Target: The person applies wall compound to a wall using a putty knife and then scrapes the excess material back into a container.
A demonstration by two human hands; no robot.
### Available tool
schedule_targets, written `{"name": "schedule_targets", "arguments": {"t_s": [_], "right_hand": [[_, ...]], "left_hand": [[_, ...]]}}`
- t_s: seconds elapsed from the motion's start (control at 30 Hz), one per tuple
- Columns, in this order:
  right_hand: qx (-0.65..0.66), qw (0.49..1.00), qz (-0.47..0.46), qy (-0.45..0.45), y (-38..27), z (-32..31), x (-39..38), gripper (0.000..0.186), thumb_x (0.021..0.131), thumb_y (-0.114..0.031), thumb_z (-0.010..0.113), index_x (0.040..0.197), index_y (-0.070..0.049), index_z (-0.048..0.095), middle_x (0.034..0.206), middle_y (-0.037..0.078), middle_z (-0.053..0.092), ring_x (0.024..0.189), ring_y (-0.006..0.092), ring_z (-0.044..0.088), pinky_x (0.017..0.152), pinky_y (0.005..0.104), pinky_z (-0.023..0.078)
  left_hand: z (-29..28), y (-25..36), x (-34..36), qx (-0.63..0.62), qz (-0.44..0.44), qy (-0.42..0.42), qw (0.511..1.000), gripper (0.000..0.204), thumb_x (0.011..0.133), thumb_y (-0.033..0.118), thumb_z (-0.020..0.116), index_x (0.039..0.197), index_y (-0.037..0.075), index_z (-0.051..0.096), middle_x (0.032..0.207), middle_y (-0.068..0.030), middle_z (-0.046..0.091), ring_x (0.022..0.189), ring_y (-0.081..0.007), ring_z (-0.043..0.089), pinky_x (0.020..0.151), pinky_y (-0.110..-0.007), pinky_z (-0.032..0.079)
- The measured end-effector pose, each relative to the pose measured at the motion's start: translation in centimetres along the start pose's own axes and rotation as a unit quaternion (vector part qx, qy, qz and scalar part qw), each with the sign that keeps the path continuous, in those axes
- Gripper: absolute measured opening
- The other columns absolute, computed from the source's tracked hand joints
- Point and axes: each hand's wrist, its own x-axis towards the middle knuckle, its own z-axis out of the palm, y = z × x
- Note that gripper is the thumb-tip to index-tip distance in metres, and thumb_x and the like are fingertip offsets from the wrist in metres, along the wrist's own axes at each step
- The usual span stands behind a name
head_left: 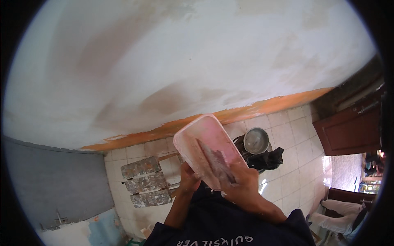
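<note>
Our left hand (189,179) clasps the pink tray's (197,137) near end; its long axis runs far-left. Our right hand (242,185) grips the trowel (213,158), blade lying along it.

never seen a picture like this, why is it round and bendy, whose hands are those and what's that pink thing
There is no machine here. A person wears a wide fisheye camera on the head, looking down at their own hands; that lens makes the picture round and bends straight edges. The left hand holds up a pink plastic tray smeared with pale paste. The right hand grips a putty knife whose blade lies in the tray. In front is a patchy plastered wall with an orange strip along its foot. Below, on the tiled floor, stand a paint-spattered wooden stool and a round metal bowl resting on a black bag.
</note>
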Motion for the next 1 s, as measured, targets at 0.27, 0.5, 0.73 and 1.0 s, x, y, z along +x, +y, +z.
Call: {"name": "schedule_targets", "arguments": {"t_s": [0.27, 0.5, 0.73, 1.0], "right_hand": [[0.020, 0.998, 0.000, -0.057, -1.8, -1.9, -0.7, 0.012, 0.068, 0.000, 0.065, 0.080, 0.000, 0.062, 0.065, 0.014, 0.061, 0.055, 0.0288, 0.062, 0.050, 0.0344, 0.049], [0.032, 0.998, 0.013, -0.051, -2.0, -1.5, -0.7, 0.015, 0.068, -0.002, 0.067, 0.083, 0.000, 0.062, 0.066, 0.015, 0.061, 0.055, 0.0283, 0.062, 0.049, 0.0337, 0.049], [0.013, 0.998, 0.036, -0.040, -2.0, -2.1, -0.1, 0.014, 0.068, -0.003, 0.067, 0.081, 0.000, 0.063, 0.064, 0.014, 0.060, 0.054, 0.0279, 0.062, 0.049, 0.0341, 0.048], [0.038, 0.998, -0.034, -0.022, -1.0, 1.1, -0.2, 0.011, 0.069, -0.004, 0.069, 0.073, 0.001, 0.060, 0.055, 0.012, 0.056, 0.044, 0.0252, 0.056, 0.040, 0.0314, 0.041]], "left_hand": [[0.1, 0.0, -0.1, 0.015, 0.007, 0.029, 0.999, 0.076, 0.067, 0.035, 0.081, 0.122, -0.002, 0.044, 0.115, -0.0110, 0.057, 0.104, -0.0245, 0.059, 0.089, -0.040, 0.050], [0.1, -0.3, -0.1, 0.040, 0.001, 0.049, 0.998, 0.082, 0.061, 0.040, 0.084, 0.121, -0.002, 0.046, 0.112, -0.0092, 0.058, 0.102, -0.0210, 0.059, 0.088, -0.037, 0.050], [-0.2, -0.3, -0.1, 0.020, -0.003, 0.053, 0.998, 0.082, 0.062, 0.035, 0.085, 0.123, -0.003, 0.046, 0.115, -0.0097, 0.058, 0.106, -0.0203, 0.057, 0.092, -0.036, 0.047], [0.8, 0.4, 0.0, 0.060, 0.007, 0.051, 0.997, 0.086, 0.061, 0.043, 0.083, 0.123, -0.003, 0.045, 0.118, -0.0110, 0.056, 0.108, -0.0233, 0.056, 0.093, -0.039, 0.046]]}}
